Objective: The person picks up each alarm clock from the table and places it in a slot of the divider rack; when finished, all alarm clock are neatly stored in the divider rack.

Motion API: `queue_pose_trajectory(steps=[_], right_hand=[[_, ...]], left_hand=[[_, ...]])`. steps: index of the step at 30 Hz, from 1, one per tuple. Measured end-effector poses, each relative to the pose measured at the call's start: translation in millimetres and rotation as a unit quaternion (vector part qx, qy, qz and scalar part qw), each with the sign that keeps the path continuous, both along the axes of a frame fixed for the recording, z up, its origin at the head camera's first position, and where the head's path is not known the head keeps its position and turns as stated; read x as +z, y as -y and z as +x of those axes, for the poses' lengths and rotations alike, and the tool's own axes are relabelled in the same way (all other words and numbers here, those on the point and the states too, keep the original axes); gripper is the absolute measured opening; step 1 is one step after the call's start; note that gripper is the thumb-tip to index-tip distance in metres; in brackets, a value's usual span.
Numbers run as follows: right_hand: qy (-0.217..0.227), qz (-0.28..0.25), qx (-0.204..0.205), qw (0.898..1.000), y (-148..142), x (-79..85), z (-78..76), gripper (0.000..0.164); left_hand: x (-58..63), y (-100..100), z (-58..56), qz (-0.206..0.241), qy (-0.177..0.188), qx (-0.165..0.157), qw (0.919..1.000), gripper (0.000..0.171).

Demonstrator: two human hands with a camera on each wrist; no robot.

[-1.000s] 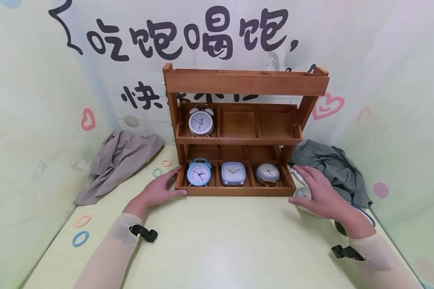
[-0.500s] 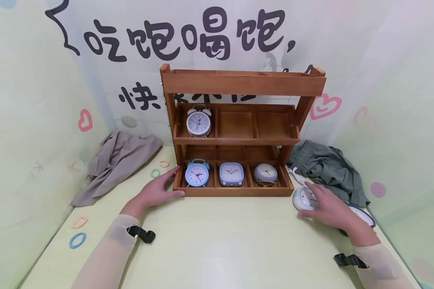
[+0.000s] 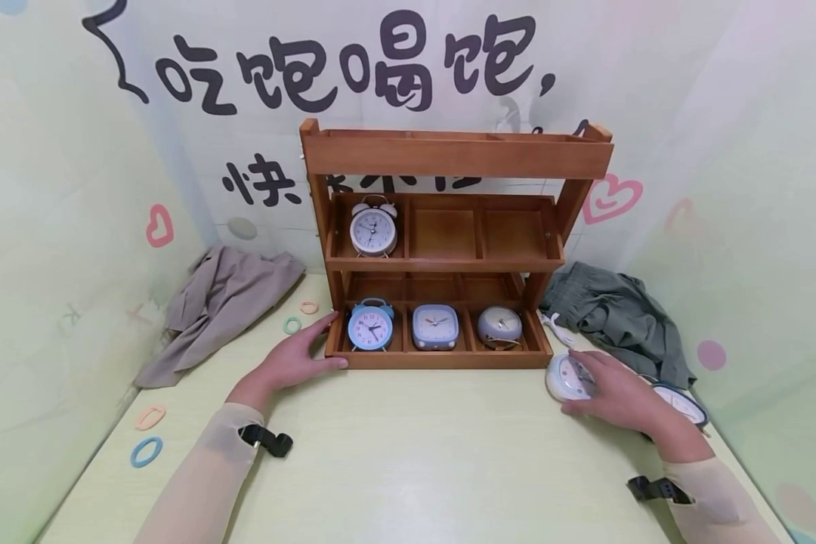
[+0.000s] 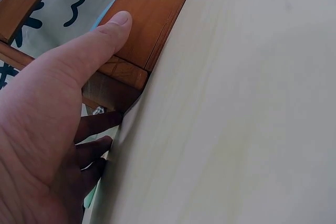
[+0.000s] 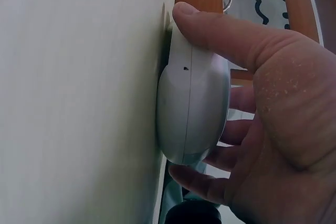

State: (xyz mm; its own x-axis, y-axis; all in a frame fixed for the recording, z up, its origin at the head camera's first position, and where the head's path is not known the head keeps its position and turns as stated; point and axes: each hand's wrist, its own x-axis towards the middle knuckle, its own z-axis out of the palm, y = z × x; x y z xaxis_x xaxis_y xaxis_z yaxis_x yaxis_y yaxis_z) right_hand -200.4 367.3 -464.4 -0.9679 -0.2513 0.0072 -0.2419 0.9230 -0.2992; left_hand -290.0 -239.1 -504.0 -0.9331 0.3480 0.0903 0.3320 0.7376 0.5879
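Note:
A three-tier wooden rack (image 3: 449,361) stands against the back wall. My left hand (image 3: 298,358) grips its lower left corner, thumb on the front board and fingers along the side. To the right of the rack, my right hand (image 3: 612,389) holds a round white clock (image 3: 561,380) by its edges, between thumb and fingers. In the right wrist view the clock's thick pale casing (image 5: 191,103) shows edge-on, close over the table. Bottom tier: a blue twin-bell alarm clock (image 3: 370,328), a squarish lavender clock (image 3: 435,328) and a round grey clock (image 3: 499,326).
On the middle tier is a white twin-bell alarm clock (image 3: 373,230). A dark-rimmed clock (image 3: 683,403) lies partly behind my right wrist. Grey-green cloth (image 3: 619,317) is heaped at right, mauve cloth (image 3: 224,310) at left. Several coloured rings, one blue (image 3: 146,452), lie left.
My right hand has moved away from the rack's right corner, rightward and down, and now holds the round white clock, its dial turned into view. The left hand keeps its place on the rack.

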Motion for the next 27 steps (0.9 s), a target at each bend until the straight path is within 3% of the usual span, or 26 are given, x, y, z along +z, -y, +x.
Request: queue_pose_trajectory(steps=[11, 16, 19, 23, 27], right_hand=[[-0.022, -0.043, 0.068, 0.997, 9, 5.5, 13.6, 0.101], [-0.066, -0.051, 0.113, 0.990, 26, 14.6, 21.6, 0.095], [-0.134, -0.051, 0.163, 0.976, 40, 24.0, 19.1, 0.096], [-0.232, -0.062, 0.233, 0.942, 62, 46.8, 6.0, 0.098], [-0.287, -0.078, 0.269, 0.916, 84, 77.2, -15.6, 0.098]], left_hand=[[-1.5, -2, -0.1, 0.000, -0.001, 0.002, 1.0000, 0.113], [-0.7, -4, -0.3, 0.003, 0.001, 0.001, 1.0000, 0.112], [0.6, -4, 0.2, 0.005, 0.005, 0.002, 1.0000, 0.112], [0.7, -3, 0.2, 0.003, 0.005, 0.004, 1.0000, 0.113], [-1.4, -1, -0.4, 0.001, 0.002, 0.004, 1.0000, 0.112]])
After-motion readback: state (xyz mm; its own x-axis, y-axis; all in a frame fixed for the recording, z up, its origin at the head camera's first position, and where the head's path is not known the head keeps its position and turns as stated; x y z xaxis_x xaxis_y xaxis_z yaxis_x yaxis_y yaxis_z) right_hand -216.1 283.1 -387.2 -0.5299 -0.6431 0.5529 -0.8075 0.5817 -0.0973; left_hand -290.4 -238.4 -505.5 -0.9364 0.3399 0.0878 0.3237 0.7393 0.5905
